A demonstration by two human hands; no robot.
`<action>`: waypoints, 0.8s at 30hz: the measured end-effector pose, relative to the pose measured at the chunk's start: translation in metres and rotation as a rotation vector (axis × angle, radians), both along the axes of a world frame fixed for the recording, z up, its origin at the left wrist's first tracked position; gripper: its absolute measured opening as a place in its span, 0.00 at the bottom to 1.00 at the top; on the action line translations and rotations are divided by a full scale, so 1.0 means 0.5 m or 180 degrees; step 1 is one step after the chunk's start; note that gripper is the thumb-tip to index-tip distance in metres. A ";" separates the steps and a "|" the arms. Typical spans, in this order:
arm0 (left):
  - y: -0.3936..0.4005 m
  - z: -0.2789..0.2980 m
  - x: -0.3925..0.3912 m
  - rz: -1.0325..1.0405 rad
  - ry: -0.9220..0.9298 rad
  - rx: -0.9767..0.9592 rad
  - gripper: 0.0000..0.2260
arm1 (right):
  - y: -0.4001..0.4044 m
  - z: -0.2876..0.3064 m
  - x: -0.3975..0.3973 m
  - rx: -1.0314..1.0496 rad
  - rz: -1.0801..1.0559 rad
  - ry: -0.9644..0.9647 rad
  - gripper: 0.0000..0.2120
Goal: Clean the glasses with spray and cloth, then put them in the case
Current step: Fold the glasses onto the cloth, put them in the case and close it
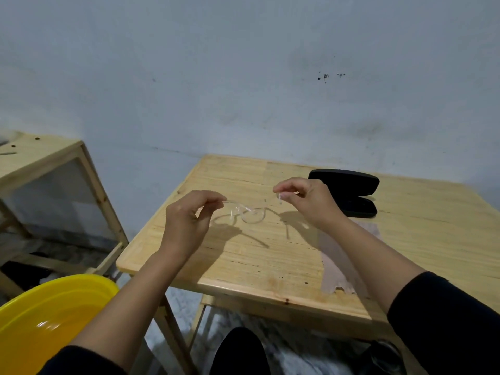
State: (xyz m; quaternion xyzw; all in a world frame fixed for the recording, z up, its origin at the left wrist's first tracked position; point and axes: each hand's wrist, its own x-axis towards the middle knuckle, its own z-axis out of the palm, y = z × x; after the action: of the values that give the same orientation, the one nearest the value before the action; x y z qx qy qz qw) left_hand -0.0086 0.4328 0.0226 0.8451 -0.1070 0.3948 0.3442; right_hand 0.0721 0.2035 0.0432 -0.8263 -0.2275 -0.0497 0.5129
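Both hands are holding the clear-framed glasses (250, 212) above the wooden worktop (270, 255). The left hand (186, 226) is pinching 1 temple tip with its fingers (213, 197) closed on it; the right hand (308, 201) is pinching the other. The black case (349, 192) is lying open just behind the right hand.

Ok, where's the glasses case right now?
In the head view, the case lies open on the table, far right side near the wall, just behind the right hand.
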 end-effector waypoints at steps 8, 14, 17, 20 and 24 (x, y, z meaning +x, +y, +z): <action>-0.128 0.042 0.035 -0.0286 0.0391 -0.1173 0.05 | -0.131 0.050 -0.044 0.0566 -0.0541 -0.0148 0.08; -0.255 0.032 0.059 -0.0655 0.0732 -0.1328 0.06 | -0.266 0.047 -0.093 0.0578 -0.1079 -0.0198 0.13; -0.307 0.019 0.062 -0.0835 0.0869 -0.1271 0.07 | -0.317 0.037 -0.115 0.0455 -0.1324 -0.0234 0.11; -0.341 0.009 0.063 -0.0939 0.0916 -0.1232 0.06 | -0.350 0.027 -0.130 0.0429 -0.1448 -0.0191 0.09; -0.364 0.003 0.064 -0.0974 0.0979 -0.1184 0.07 | -0.370 0.017 -0.138 0.0417 -0.1509 -0.0155 0.11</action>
State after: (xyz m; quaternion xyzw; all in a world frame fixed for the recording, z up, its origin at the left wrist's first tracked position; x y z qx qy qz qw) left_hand 0.0235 0.2507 0.0243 0.7914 -0.1056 0.2183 0.5611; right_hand 0.0033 0.0183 0.0515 -0.8201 -0.0358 -0.2032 0.5337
